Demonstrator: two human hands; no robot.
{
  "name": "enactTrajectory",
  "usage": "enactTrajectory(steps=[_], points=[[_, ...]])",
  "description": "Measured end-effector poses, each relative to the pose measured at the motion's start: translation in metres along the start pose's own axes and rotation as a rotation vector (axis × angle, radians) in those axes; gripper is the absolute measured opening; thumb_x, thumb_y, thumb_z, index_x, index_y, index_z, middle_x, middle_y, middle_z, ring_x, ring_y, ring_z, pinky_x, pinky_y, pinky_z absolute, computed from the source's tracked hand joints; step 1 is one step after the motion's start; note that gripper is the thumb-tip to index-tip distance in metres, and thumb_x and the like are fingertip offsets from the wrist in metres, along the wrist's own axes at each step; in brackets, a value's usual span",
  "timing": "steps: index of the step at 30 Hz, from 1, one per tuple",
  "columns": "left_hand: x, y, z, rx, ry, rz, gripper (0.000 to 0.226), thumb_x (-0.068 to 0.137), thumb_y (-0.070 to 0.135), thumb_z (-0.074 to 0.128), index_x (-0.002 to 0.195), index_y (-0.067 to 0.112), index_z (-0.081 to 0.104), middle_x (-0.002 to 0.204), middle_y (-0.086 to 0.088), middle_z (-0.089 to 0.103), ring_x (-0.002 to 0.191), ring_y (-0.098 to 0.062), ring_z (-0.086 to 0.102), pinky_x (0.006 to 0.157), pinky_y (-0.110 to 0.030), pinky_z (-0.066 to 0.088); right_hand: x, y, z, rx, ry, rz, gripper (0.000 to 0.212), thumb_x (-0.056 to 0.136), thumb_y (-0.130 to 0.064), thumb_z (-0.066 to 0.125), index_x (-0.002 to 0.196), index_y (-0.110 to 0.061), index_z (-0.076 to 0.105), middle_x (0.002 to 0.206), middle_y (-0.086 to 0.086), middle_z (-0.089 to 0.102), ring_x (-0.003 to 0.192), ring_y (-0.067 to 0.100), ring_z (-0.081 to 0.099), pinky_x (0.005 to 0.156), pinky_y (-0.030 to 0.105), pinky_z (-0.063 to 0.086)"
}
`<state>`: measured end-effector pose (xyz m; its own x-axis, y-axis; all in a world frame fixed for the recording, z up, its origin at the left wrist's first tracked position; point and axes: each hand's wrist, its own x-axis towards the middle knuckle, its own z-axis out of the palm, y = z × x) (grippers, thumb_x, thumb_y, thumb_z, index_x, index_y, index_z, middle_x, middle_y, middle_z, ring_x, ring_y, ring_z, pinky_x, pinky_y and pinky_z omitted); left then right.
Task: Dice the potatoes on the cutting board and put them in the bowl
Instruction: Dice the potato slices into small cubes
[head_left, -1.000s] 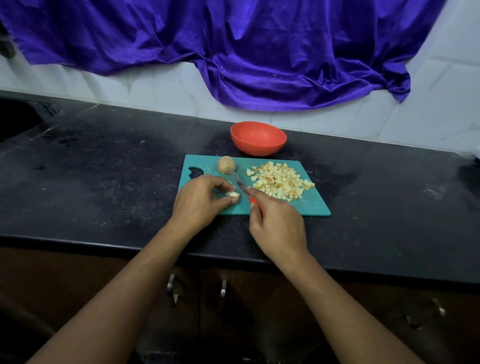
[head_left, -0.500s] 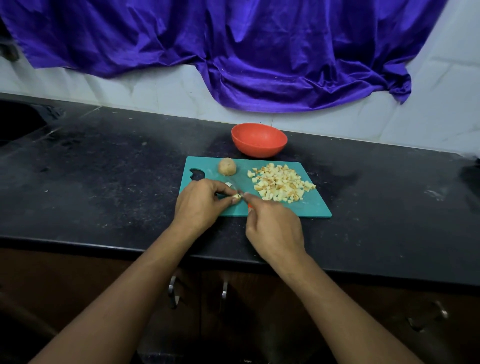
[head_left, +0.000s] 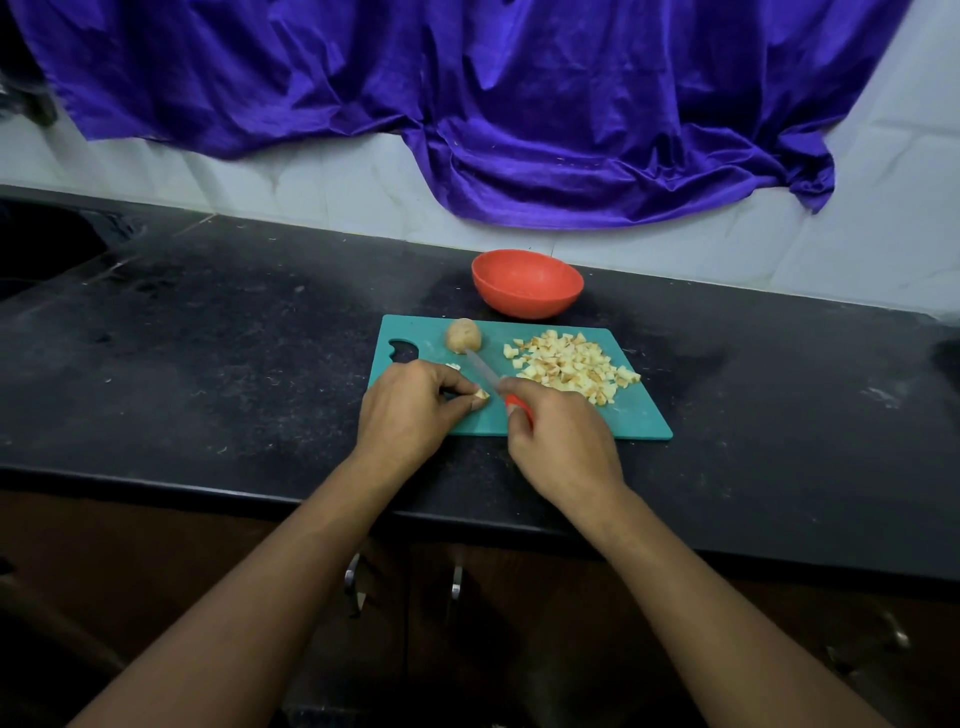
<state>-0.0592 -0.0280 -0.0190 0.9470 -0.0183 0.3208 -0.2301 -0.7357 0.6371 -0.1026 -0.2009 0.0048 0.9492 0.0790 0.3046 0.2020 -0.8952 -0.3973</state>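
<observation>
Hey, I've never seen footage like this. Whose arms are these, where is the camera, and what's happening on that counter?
There is no machine here. These are a person's two bare arms, filmed by one wide-angle camera worn on their head, looking forward and down. That is why the arms reach in from the bottom edge.

On the black counter lies a teal cutting board. The left hand pinches a small potato piece down on the board. The right hand grips a knife with a red handle, its blade pointing away towards an uncut potato. To the right on the board sits a pile of diced potato.

Behind the board stands a red bowl; no potato shows in it. A purple cloth hangs on the wall.
</observation>
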Motion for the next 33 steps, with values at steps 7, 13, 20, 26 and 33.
enactTrajectory(steps=[7,13,20,26,33], points=[[-0.002,0.002,0.000,0.054,0.021,0.042,0.019,0.088,0.042,0.078,0.106,0.035,0.079,0.101,0.019,0.076,0.091,-0.004,0.068,0.080,-0.035,0.058,-0.011,-0.010,0.000,-0.014,0.023,-0.012,0.042,0.104,-0.030,0.049,0.145,-0.037,0.056,0.095,-0.005,0.071,0.076,0.013,0.061,0.067,0.033,0.052],[-0.003,0.003,-0.002,0.027,0.039,0.049,0.015,0.088,0.038,0.079,0.102,0.033,0.080,0.099,0.020,0.076,0.090,-0.003,0.069,0.080,-0.036,0.059,-0.012,-0.018,0.000,-0.055,0.023,-0.032,0.044,0.104,-0.028,0.048,0.147,-0.034,0.055,0.098,-0.002,0.073,0.087,0.017,0.066,0.076,0.038,0.057],[-0.001,0.000,-0.001,0.037,0.046,0.065,0.015,0.087,0.037,0.079,0.101,0.032,0.081,0.100,0.019,0.077,0.090,-0.001,0.069,0.082,-0.036,0.060,-0.010,-0.019,0.009,-0.186,-0.040,-0.084,0.045,0.105,-0.027,0.046,0.150,-0.031,0.050,0.102,-0.001,0.070,0.093,0.021,0.065,0.076,0.037,0.051],[-0.002,0.001,-0.001,0.029,0.046,0.052,0.011,0.087,0.038,0.079,0.097,0.033,0.080,0.090,0.023,0.074,0.080,0.003,0.066,0.076,-0.029,0.058,-0.017,-0.007,0.007,-0.160,-0.040,-0.100,0.044,0.106,-0.031,0.046,0.149,-0.034,0.052,0.099,-0.003,0.070,0.090,0.018,0.064,0.073,0.037,0.051],[-0.002,0.002,-0.003,0.010,0.051,0.035,0.008,0.085,0.037,0.082,0.088,0.032,0.079,0.078,0.019,0.071,0.072,0.002,0.064,0.071,-0.028,0.056,-0.016,-0.007,0.000,0.056,0.001,-0.006,0.042,0.105,-0.030,0.050,0.145,-0.040,0.056,0.103,-0.008,0.072,0.079,0.010,0.059,0.069,0.032,0.053]])
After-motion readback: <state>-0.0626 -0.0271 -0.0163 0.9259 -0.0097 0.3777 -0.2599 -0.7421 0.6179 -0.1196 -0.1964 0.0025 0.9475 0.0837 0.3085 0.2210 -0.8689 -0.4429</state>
